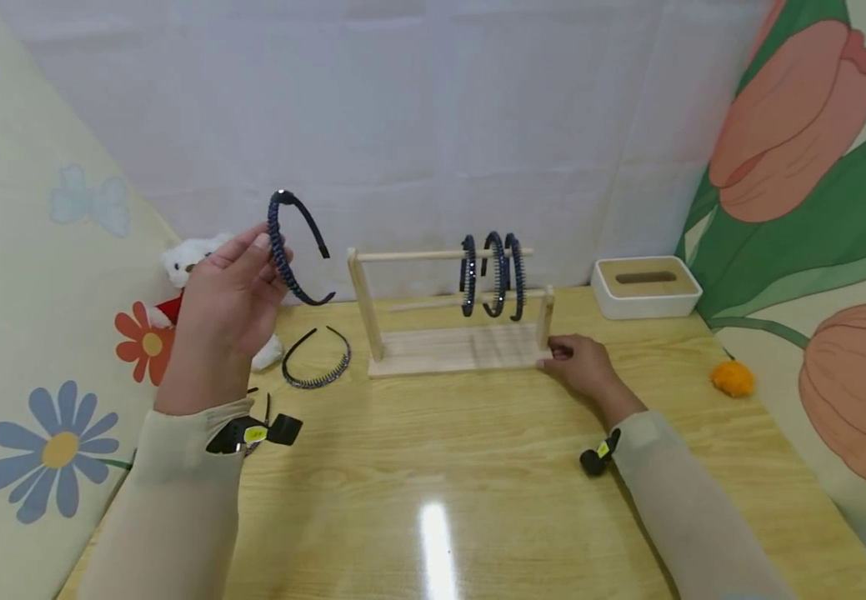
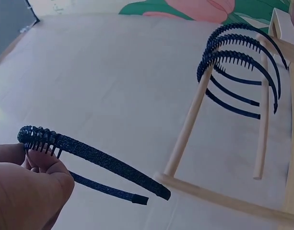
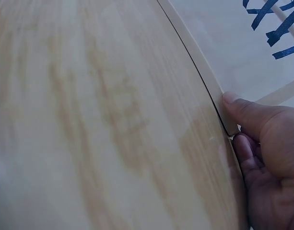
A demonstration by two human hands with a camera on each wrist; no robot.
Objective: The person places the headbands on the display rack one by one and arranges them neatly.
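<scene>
My left hand (image 1: 233, 292) pinches a dark beaded headband (image 2: 111, 164) between thumb and fingers, raised left of a wooden rack (image 1: 433, 354). The headband's comb teeth show at the fingertips in the left wrist view, and its two ends point toward the rack. Three similar dark headbands (image 1: 468, 279) hang toward the right end of the rack's upper rod (image 1: 410, 257). Low at the base's right end, my right hand (image 1: 583, 364) grips the corner. In the right wrist view its thumb (image 3: 231, 99) lies on the base edge, with the other fingers curled beside it.
Another headband (image 1: 317, 382) lies on the table left of the rack, and one nearer is partly hidden by the left wrist. A white plush toy (image 1: 191, 252) sits behind the left hand. At right are a white tissue box (image 1: 646, 304) and an orange fluffy ball (image 1: 733, 378).
</scene>
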